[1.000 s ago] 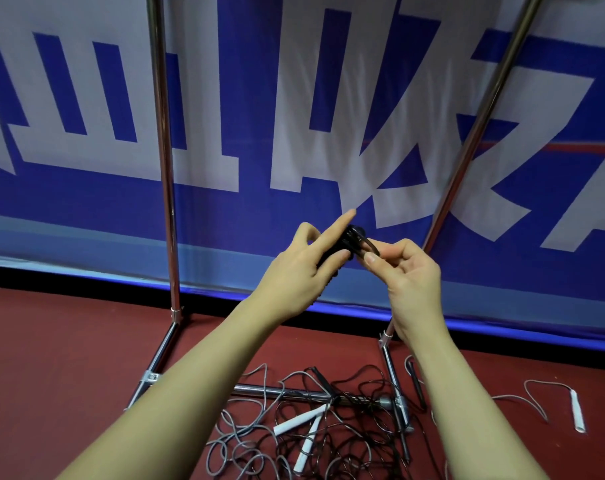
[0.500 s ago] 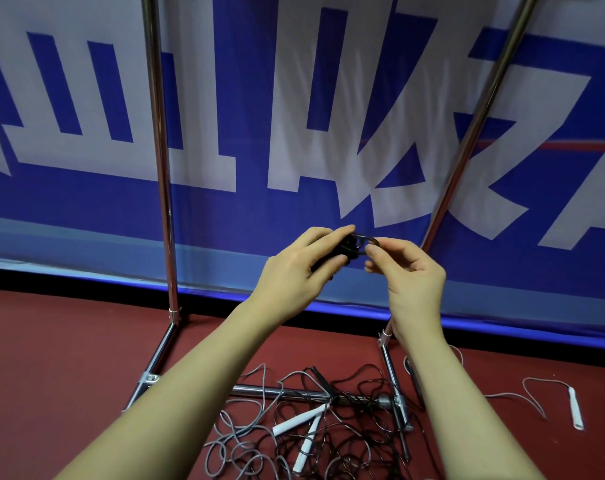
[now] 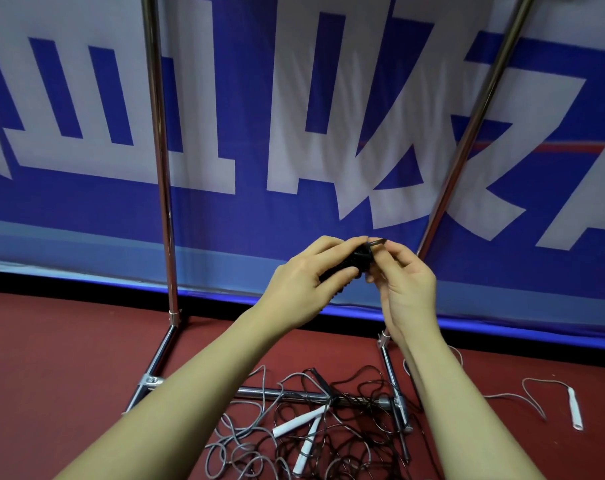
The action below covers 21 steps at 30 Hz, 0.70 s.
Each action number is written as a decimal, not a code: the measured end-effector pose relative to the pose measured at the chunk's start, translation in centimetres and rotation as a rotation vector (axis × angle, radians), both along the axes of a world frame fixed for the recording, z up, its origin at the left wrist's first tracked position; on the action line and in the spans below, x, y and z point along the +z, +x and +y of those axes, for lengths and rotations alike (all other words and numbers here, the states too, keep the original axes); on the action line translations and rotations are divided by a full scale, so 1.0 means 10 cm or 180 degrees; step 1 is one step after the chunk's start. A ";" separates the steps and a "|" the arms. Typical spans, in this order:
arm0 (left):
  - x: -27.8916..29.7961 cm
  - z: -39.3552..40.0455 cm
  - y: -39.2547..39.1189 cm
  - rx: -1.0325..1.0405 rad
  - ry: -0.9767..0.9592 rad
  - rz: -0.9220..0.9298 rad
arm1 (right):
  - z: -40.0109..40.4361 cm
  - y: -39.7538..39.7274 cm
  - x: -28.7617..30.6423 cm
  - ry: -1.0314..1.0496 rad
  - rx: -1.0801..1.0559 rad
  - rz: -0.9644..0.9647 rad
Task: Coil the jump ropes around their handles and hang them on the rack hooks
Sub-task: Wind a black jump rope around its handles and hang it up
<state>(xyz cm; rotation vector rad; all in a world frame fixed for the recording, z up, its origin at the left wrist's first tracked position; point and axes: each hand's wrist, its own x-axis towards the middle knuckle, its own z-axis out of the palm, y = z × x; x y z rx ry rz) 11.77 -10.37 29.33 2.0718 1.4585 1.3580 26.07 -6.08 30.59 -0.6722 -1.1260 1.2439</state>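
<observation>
I have my left hand [image 3: 306, 282] wrapped around a small black coiled jump rope bundle [image 3: 354, 263] at chest height, between the chrome rack uprights [image 3: 162, 168], while my right hand [image 3: 403, 282] pinches its last cord loop at the top. One rope looks nearly wound; hanging it remains. A tangle of grey and black ropes with white handles [image 3: 294, 424] lies uncoiled on the red floor. The hooks are cut off above, and my fingers hide the handles

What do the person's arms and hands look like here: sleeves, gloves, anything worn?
Both forearms are bare to the frame edge, with no sleeves in view. The left hand and right hand wear no gloves, and no rings, watch or wristbands show.
</observation>
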 end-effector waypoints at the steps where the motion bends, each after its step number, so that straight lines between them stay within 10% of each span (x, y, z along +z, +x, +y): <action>1: -0.01 0.00 0.00 0.0043 0.0000 -0.0015 | 0.00 0.01 -0.01 -0.0013 -0.0024 -0.0084; 21: -0.04 0.05 -0.04 0.0685 -0.0103 0.0233 | -0.05 0.00 0.02 -0.0235 0.0297 -0.0076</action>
